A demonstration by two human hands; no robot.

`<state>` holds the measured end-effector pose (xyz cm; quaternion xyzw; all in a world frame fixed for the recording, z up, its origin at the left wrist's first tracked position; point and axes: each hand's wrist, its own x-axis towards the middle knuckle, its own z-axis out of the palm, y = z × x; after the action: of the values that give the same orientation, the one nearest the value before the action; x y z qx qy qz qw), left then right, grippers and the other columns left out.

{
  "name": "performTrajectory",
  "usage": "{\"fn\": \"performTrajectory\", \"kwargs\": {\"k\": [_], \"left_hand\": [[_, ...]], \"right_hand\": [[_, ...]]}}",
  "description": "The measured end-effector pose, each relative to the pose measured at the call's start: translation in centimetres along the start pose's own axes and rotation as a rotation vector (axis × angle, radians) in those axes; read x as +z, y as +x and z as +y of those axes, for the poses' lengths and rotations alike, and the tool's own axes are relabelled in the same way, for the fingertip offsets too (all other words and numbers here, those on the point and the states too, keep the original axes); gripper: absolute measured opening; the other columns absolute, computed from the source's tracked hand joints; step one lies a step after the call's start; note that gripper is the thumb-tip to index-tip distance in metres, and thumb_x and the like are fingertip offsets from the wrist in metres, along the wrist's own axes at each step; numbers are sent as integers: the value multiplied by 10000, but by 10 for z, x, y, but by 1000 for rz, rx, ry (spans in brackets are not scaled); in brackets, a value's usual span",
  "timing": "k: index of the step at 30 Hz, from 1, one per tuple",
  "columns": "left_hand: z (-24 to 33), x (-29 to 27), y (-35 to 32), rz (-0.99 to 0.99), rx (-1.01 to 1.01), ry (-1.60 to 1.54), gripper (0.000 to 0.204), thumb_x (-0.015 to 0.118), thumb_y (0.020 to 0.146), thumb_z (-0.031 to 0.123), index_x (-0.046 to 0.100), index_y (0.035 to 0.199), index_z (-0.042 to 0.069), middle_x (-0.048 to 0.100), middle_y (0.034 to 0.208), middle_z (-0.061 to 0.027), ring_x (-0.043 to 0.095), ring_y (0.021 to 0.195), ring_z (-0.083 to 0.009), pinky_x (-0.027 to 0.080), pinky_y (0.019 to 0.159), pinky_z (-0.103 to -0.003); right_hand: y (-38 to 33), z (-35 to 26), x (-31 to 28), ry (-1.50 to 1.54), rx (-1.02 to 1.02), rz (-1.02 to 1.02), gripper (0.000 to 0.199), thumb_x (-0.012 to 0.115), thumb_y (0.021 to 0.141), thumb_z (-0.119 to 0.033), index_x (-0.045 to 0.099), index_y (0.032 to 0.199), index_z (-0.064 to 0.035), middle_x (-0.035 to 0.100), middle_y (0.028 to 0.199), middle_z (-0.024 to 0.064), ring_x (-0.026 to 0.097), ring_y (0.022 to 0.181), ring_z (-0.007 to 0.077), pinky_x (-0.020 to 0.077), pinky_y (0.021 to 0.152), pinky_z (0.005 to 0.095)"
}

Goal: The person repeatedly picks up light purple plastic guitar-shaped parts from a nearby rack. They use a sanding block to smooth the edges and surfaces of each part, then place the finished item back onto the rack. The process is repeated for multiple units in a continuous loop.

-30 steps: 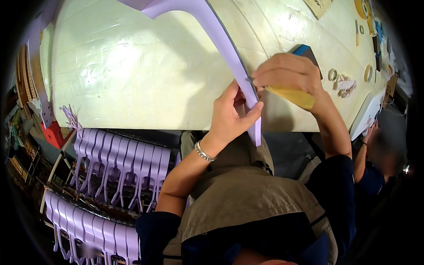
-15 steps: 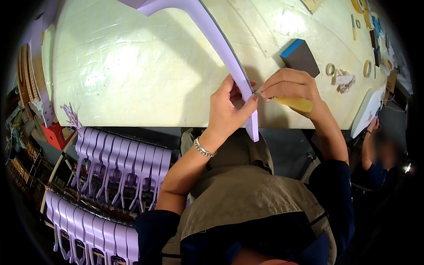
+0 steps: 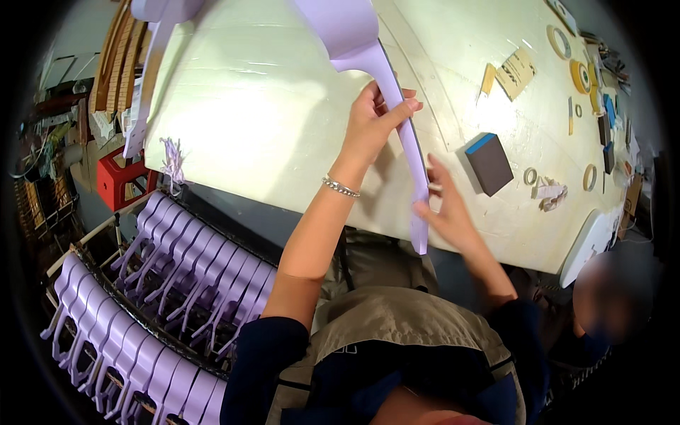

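Long lilac plastic part point(image 3: 397, 106) held up over the pale surface point(image 3: 241, 120), broad end far away, narrow strip end pointing back toward the body.

L hand point(image 3: 372, 124): fingers clamped round the strip approx. mid-length, thumb point(image 3: 405, 108) pressed on the near face. Bracelet point(image 3: 341, 187) at wrist.

R hand point(image 3: 448, 212): lower down, fingertips point(image 3: 425, 207) touching the strip edge near its tip; fingers loosely spread, not wrapped round it. Looks like steadying contact only, no real grip.

Handling, judged: thin moulded plastic, light, smooth, prob. a bit slippery. Long narrow section likely flexes if held at one end only; broad end probably carries most of the weight. Best hold = mid-strip w/ one hand, second hand supporting near tip, as seen. Edges look clean but thin; can't tell if sharp.

Nearby on surface: dark sanding block w/ blue top point(image 3: 489, 163) just R of the strip, tape rolls point(image 3: 582, 74) further off, tan card scraps point(image 3: 515, 71). Rack of matching lilac parts point(image 3: 177, 283) below surface edge at L, many in rows. Other person at lower R, blurred.
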<state>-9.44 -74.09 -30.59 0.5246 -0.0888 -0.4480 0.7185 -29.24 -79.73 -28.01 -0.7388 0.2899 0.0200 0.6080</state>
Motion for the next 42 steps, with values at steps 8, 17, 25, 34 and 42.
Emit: {"fn": "performTrajectory", "kwargs": {"k": [8,17,25,34,42], "left_hand": [[23,-27,-91,-376,139,-288,660,605,854,95,229,1388,6,428,1341,-191,480,1207,-343,408,993,-398],[43,-88,-272,185,-68,1213,334,737,709,244,658,1005,112,622,815,-100,594,749,-219,478,718,-346],[-84,-157,-328,835,206,1317,381,681,690,136,541,1041,89,550,1058,-117,506,1059,-273,322,1024,-509],[-286,-207,-432,1757,11,275,201,570,759,45,518,946,98,523,1102,-172,567,957,-337,468,807,-373],[-377,-227,-542,2136,274,-478,216,651,812,16,477,904,104,455,748,6,467,662,-117,410,561,-268]], "right_hand": [[-46,9,23,-403,-390,194,653,719,642,-129,437,1218,-5,574,914,150,561,739,300,467,660,380],[-5,-75,53,-843,-932,-177,396,678,510,-87,615,900,-76,559,693,58,523,584,241,410,513,334],[-18,-131,207,-1201,-1148,-768,441,700,573,-153,584,990,-69,520,777,40,515,707,215,402,598,334],[-151,-126,350,-434,-1570,-1300,271,582,730,-104,642,994,-115,599,1093,79,544,1089,229,379,1007,428],[-144,-71,362,-784,-1145,-1452,341,693,670,-60,613,1001,-82,555,1107,113,533,1058,288,437,924,454]]}}
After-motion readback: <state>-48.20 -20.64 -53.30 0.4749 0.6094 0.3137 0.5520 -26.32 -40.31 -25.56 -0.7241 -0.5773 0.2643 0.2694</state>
